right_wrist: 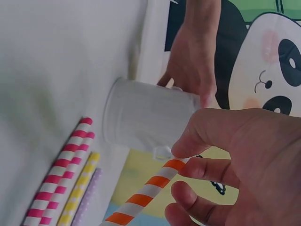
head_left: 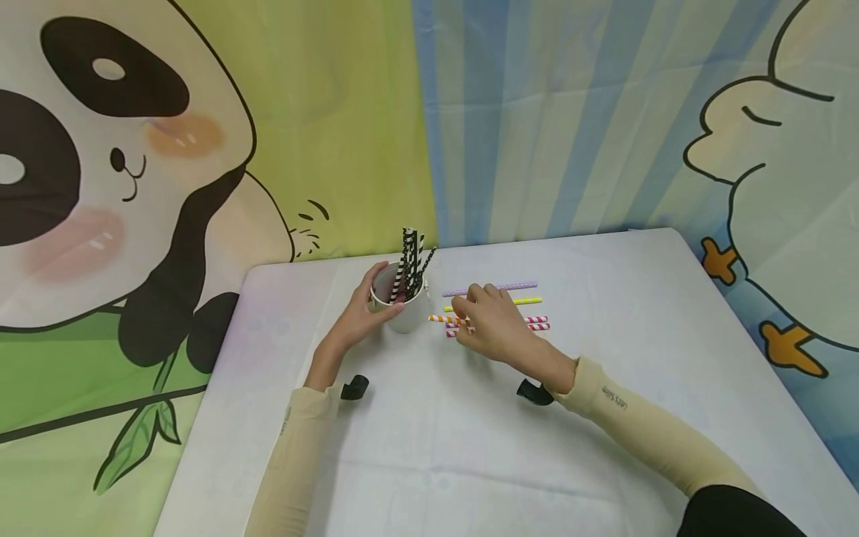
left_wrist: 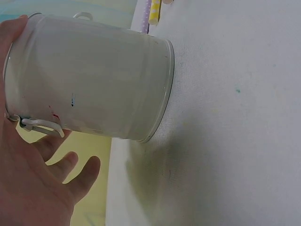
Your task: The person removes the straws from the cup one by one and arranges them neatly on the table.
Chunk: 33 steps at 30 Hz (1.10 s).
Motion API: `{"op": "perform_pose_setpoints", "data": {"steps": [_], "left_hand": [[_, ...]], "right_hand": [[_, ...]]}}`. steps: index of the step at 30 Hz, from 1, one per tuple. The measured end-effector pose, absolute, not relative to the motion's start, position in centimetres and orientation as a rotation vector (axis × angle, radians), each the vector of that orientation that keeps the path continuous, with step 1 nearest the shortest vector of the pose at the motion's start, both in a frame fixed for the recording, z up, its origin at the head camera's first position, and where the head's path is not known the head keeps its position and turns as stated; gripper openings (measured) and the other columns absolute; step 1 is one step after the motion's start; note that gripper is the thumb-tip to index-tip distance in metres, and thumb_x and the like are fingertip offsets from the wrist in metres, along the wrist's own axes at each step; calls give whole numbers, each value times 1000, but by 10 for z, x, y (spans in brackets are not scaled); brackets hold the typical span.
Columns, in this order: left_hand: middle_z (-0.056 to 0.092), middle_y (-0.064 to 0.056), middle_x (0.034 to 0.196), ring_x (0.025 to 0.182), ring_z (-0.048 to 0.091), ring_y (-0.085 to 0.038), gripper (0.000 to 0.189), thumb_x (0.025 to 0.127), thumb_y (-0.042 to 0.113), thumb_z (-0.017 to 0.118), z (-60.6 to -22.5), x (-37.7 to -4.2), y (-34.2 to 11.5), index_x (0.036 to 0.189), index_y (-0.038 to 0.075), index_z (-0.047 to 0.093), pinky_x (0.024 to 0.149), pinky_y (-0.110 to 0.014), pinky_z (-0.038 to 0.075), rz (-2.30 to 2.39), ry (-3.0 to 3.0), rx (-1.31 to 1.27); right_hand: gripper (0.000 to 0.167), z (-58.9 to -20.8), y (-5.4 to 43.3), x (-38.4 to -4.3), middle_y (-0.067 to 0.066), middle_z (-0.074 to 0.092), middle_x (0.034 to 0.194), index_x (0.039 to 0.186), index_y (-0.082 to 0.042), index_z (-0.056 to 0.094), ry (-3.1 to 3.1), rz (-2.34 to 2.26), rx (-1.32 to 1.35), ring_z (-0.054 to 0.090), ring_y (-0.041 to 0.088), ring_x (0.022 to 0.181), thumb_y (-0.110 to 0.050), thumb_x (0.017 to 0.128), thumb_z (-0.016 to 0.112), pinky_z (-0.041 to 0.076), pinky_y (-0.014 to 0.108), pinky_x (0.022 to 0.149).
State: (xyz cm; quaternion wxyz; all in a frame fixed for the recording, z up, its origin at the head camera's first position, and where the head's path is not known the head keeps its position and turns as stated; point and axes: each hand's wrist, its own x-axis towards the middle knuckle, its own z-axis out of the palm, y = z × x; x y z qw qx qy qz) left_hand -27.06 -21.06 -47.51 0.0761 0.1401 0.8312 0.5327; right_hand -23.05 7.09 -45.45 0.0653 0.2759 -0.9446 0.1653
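My left hand (head_left: 354,321) grips the rim of a small white bucket (head_left: 408,321) with wire side handles, thumb near the rim and some fingers loose beside it. Several black-and-white patterned paper straws (head_left: 412,261) stand inside the bucket, leaning right. To the right, my right hand (head_left: 495,324) pinches one end of an orange-and-white striped straw (right_wrist: 141,198) between thumb and index finger, its other fingers loosely bent. That straw is tilted above the table, near the bucket in the right wrist view. The bucket's base appears close to the tabletop; contact is unclear in the left wrist view.
On the white table (head_left: 429,440) lie a purple dotted straw (head_left: 520,286), a yellow patterned straw (head_left: 528,301) and two pink-and-white striped straws (head_left: 539,327), partly under my right hand. A printed panda curtain (head_left: 335,112) hangs behind the table's far edge.
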Motion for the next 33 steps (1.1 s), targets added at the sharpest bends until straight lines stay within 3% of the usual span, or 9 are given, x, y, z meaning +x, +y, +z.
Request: {"op": "perform_pose_setpoints", "data": {"steps": [9, 15, 21, 33], "left_hand": [[35, -19, 157, 142, 36, -39, 87, 90, 21, 74, -476, -270, -211, 159, 14, 22, 118, -59, 26, 1606, 2504, 436], [34, -19, 157, 143, 36, -39, 87, 90, 21, 74, -476, -270, -211, 159, 15, 21, 118, -59, 26, 1600, 2500, 434], [34, -19, 158, 143, 35, -38, 87, 90, 22, 74, -475, -270, -211, 160, 15, 21, 118, -59, 26, 1592, 2497, 424], [33, -19, 158, 143, 36, -39, 87, 91, 22, 74, -476, -271, -211, 160, 15, 21, 117, -59, 27, 1596, 2495, 432]], "right_hand": [[16, -471, 72, -220, 1, 46, 81, 79, -18, 50, -2821, 420, 884, 39, 22, 75, -8, 75, 61, 29, 33, 66], [12, -484, 71, -218, 5, 50, 81, 86, -15, 60, -2831, 327, 870, 44, 25, 76, -6, 79, 62, 34, 36, 66], [19, -496, 71, -218, 11, 56, 88, 98, -12, 66, -2881, 205, 837, 50, 32, 85, -7, 80, 66, 40, 43, 71], [12, -508, 73, -218, 14, 56, 89, 94, -9, 65, -2956, 118, 795, 47, 32, 86, -5, 83, 61, 39, 44, 73]]}}
